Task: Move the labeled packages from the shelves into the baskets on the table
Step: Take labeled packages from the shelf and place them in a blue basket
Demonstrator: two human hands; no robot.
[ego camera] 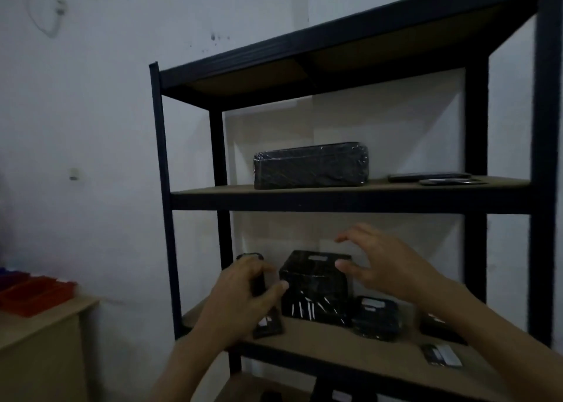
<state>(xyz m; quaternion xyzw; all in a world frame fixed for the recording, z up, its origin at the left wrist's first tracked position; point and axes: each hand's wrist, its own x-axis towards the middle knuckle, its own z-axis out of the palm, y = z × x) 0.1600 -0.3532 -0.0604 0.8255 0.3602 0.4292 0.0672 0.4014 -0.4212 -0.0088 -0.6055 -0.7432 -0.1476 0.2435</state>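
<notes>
progress: looks early, several black wrapped packages on the dark metal shelf unit (350, 199) | target: black plastic-wrapped cube box (315, 289) on its middle board | left hand (243, 292) fingers spread beside it, right hand (380, 264) open above, neither gripping | red plastic baskets (33, 292) left of shelf

The shelving frame (164, 188) looks like dark painted metal with a matt finish, and its shelf boards (380, 185) look like pale brown pressed wood, smooth and dull. The long package (310, 165) on the upper board is wrapped in black plastic film, glossy and finely creased, catching small highlights. The cube-shaped package (316, 289) below it is also in shiny black film with white streaks, and carries a pale paper label on top. The small flat package (377, 316) beside it has the same wrinkled gloss. The wall (91, 127) is matt plaster, stained in spots. The baskets (33, 292) look like red plastic on a pale wooden counter (45, 325).
</notes>
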